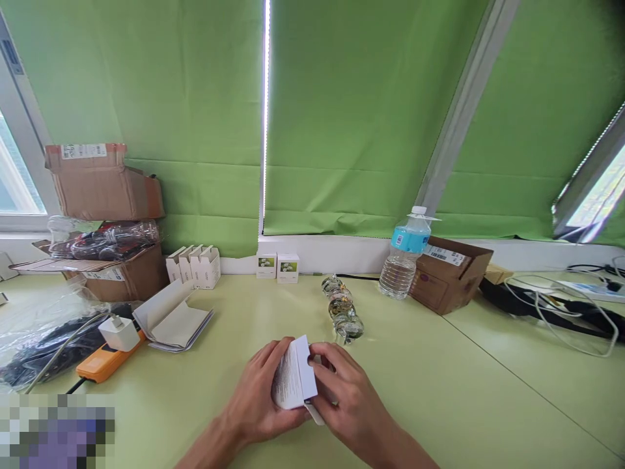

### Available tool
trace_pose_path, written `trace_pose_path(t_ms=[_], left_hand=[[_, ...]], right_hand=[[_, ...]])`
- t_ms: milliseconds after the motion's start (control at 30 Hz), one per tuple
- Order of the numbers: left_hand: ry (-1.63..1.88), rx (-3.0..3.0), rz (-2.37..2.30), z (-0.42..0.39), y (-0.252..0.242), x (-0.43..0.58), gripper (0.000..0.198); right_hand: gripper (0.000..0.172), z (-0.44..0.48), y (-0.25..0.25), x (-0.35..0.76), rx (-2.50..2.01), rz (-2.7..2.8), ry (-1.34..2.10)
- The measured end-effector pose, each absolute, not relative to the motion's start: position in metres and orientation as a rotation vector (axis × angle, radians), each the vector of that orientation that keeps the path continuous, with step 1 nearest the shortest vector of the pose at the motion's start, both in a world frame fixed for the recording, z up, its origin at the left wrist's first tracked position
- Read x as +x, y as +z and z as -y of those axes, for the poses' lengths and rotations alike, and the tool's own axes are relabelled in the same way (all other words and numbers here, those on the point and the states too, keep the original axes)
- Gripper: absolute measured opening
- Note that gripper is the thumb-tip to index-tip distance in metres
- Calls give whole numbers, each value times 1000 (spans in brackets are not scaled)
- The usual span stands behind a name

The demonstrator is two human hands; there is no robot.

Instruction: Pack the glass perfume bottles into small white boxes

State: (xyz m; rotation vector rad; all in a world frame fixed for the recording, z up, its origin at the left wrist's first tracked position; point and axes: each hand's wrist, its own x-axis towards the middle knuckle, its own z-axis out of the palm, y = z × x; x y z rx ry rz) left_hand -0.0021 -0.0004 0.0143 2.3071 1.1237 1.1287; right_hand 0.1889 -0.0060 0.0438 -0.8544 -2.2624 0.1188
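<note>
Both of my hands are closed around a small white carton (294, 378) with fine print on its side, held just above the pale green table (439, 391) near the front edge. My left hand (261, 394) grips its left side. My right hand (344, 394) wraps the right side, fingers curled onto the box flap. Just beyond my hands lies a row of small clear glass bottles (342, 312).
Flattened white cartons (170, 320) lie to the left beside an orange power strip with a white charger (117, 339). Upright white boxes (194, 265) and two flower-print boxes (277, 267) line the back wall. A water bottle (406, 260), cardboard boxes (449, 273) and cables (561, 306) sit right.
</note>
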Motion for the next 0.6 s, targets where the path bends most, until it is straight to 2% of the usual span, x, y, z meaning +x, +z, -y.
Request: trace_pose_path(t_ms=[100, 333, 600], left_hand=[[1087, 2375, -1095, 1, 13, -1, 83], [948, 2503, -1038, 6, 19, 2, 89], [835, 2455, -1083, 6, 22, 0, 83]], right_hand=[[20, 0, 41, 192, -929, 2293, 281], [12, -1, 28, 189, -973, 2297, 192], [9, -4, 19, 184, -967, 2179, 431]])
